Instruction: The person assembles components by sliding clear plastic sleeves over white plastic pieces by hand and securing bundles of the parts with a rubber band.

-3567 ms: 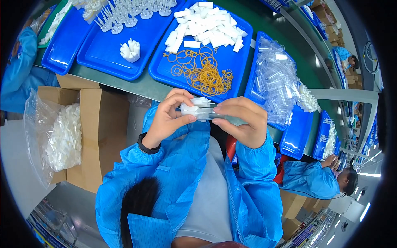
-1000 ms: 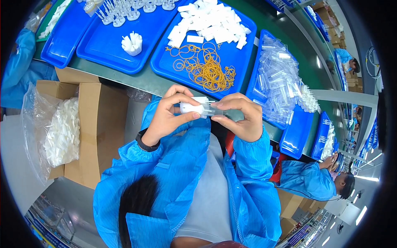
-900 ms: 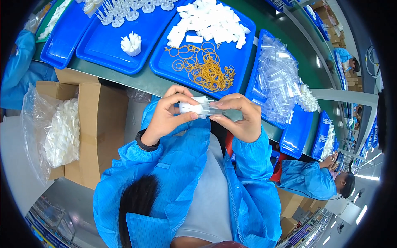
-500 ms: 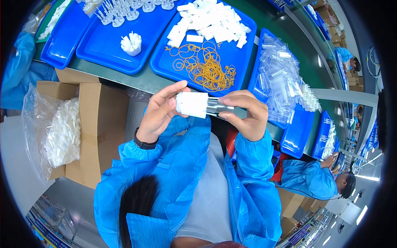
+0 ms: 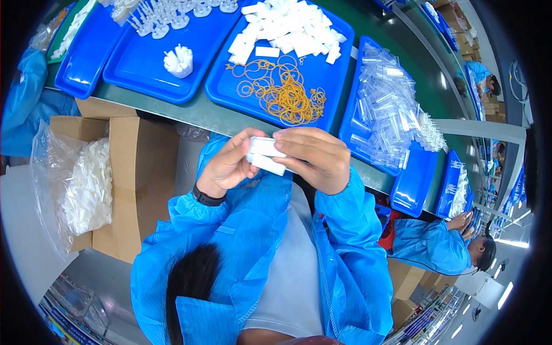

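Between my two hands, above the table's near edge, is a bundle of white rectangular blocks. A gap shows between an upper and a lower block. My left hand grips the bundle's left end, thumb and fingertips closed on it. The fingers of my right hand are closed over its right end and cover much of the upper block. Whatever lies under the right fingers is hidden. Beyond my hands, a blue tray bears loose white blocks and a tangle of yellowish rubber bands.
To the right, a blue tray holds clear plastic tubes. Another blue tray holds clear pronged parts and a white bundle. A carton with bagged white pieces stands left. Co-workers sit at both sides.
My right hand has slid left from the clear tube onto the white blocks, and the tube is out of sight. The bundle has tilted, with its blocks now showing a gap.
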`<state>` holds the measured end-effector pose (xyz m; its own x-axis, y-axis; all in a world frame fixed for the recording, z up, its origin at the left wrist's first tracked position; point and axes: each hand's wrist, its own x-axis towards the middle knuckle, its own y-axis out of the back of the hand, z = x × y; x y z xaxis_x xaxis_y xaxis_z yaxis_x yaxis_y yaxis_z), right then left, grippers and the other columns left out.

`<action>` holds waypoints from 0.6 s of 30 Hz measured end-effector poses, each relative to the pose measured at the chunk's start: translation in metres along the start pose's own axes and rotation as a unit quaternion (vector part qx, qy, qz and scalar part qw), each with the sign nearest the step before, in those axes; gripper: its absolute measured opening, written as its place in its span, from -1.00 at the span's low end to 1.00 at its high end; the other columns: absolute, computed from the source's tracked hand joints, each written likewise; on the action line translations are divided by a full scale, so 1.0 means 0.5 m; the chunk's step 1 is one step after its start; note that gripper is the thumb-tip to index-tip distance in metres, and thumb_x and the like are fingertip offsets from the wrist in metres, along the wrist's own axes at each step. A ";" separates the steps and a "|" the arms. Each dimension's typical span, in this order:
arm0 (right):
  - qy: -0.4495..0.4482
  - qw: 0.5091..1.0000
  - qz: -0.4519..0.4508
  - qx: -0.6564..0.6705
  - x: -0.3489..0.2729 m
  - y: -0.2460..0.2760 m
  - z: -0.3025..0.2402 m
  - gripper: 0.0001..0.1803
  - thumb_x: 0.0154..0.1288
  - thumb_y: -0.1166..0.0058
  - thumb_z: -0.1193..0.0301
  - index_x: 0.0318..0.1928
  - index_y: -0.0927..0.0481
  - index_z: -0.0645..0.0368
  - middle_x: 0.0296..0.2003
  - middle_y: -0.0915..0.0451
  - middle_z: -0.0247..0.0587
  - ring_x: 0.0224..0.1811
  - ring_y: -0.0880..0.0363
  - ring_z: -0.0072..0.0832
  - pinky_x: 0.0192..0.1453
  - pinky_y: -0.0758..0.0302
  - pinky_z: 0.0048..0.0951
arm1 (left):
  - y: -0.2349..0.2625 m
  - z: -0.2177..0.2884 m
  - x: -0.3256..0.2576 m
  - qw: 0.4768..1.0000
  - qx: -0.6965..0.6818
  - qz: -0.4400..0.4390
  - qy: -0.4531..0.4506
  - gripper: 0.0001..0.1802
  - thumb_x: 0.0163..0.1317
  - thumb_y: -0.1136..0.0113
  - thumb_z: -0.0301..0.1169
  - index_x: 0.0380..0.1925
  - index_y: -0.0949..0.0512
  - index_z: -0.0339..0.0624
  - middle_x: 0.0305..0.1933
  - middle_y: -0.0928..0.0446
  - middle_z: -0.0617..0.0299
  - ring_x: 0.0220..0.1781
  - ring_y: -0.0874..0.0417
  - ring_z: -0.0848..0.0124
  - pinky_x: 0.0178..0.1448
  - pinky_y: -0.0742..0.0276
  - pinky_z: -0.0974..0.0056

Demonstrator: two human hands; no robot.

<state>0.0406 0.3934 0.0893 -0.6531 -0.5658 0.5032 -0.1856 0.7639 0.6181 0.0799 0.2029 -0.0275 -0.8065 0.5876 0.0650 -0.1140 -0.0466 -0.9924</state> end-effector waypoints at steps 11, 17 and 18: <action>-0.102 0.957 0.017 -0.271 -0.031 0.119 0.051 -0.71 0.00 -0.25 0.52 -0.18 -0.67 0.09 -0.20 -0.64 -0.26 -0.08 -0.52 -0.23 0.04 -0.39 -0.22 | 0.003 0.043 -0.015 0.985 0.149 0.047 -0.076 -0.69 0.38 -0.02 -0.34 0.06 -0.34 -0.20 0.18 -0.36 -0.04 -0.07 -0.64 0.19 -0.13 -0.74 0.25; -0.261 0.854 -0.061 -0.446 -0.109 0.184 0.121 -0.62 -0.16 -0.40 0.39 -0.20 -0.70 0.04 -0.33 -0.47 -0.26 -0.12 -0.38 -0.24 -0.05 -0.30 -0.24 | 0.000 0.025 -0.003 0.979 0.176 0.064 -0.086 -0.72 0.39 -0.02 -0.33 0.03 -0.33 -0.15 0.21 -0.33 -0.03 -0.07 -0.63 0.21 -0.22 -0.71 0.35; -0.259 0.854 -0.061 -0.446 -0.110 0.181 0.127 -0.62 -0.16 -0.40 0.39 -0.20 -0.70 0.04 -0.33 -0.47 -0.26 -0.12 -0.38 -0.24 -0.05 -0.30 -0.24 | -0.002 0.021 -0.002 0.977 0.184 0.068 -0.085 -0.72 0.39 -0.03 -0.33 0.03 -0.33 -0.15 0.21 -0.32 -0.02 -0.07 -0.62 0.23 -0.24 -0.70 0.37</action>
<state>0.0133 0.5134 0.0791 -0.9492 -0.2341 0.2101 0.2071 0.0374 0.9776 0.0745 0.1939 -0.0255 -0.9095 0.4155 -0.0170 -0.1753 -0.4202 -0.8903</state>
